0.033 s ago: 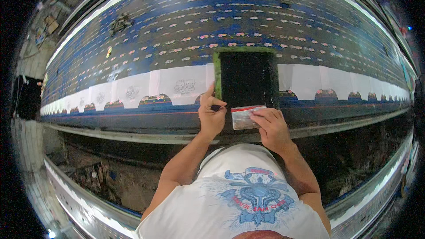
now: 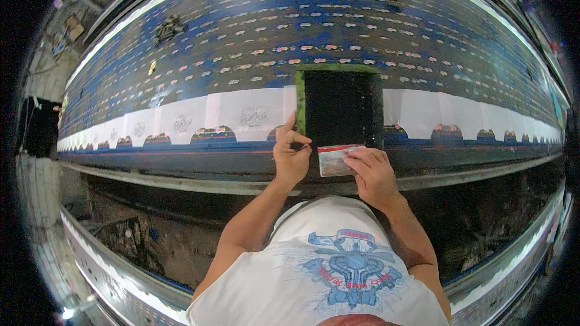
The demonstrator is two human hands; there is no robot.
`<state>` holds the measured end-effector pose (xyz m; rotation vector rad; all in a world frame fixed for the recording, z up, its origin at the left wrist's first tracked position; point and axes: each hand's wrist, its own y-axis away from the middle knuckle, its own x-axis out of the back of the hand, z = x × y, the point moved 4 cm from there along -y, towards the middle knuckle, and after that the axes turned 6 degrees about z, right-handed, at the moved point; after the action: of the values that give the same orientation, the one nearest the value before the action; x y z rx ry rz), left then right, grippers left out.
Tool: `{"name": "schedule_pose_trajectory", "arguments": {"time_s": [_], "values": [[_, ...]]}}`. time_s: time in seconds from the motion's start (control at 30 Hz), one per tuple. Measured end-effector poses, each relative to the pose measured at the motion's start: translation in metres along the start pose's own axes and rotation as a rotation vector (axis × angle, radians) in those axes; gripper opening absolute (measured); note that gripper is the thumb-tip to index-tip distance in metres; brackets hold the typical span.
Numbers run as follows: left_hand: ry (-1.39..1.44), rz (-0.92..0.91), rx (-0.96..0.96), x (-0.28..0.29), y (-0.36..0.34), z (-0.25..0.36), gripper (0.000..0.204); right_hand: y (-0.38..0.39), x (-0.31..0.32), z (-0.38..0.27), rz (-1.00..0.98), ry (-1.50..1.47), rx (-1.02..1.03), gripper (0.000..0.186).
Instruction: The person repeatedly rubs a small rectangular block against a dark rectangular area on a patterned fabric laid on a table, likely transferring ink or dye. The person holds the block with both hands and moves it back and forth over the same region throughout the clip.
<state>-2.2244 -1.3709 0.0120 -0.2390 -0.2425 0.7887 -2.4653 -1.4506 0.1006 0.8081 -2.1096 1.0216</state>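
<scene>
My left hand (image 2: 292,158) is beside the left side of a green-edged frame with a black face (image 2: 342,105); its index finger points up along that side while the other fingers are bent in a pinch, their contents unclear. Just below the frame, my right hand (image 2: 373,172) grips a small clear plastic bag (image 2: 331,164) with a red strip along its top. The frame lies over a row of white fabric pieces (image 2: 251,101), some bearing faint line drawings, with arched cut-outs along the near edge.
A long printing table (image 2: 241,18), spotted with rows of small pale marks, curves across the view, its metal near rail (image 2: 435,181) just in front of me. A dark lumpy object (image 2: 169,29) sits on the upper left. Below the rail is a dark gap, with another long bench (image 2: 103,271) behind me.
The view has shifted very slightly, so the table and frame appear a little to the right. Both hands keep the same pose and hold.
</scene>
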Motion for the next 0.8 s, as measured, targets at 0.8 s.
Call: {"name": "schedule_pose_trajectory", "arguments": {"time_s": [0.8], "values": [[-0.022,-0.011,0.098,-0.013,-0.003,-0.03,0.021,-0.192,-0.013,0.103,-0.287,0.118,0.01,0.038]]}}
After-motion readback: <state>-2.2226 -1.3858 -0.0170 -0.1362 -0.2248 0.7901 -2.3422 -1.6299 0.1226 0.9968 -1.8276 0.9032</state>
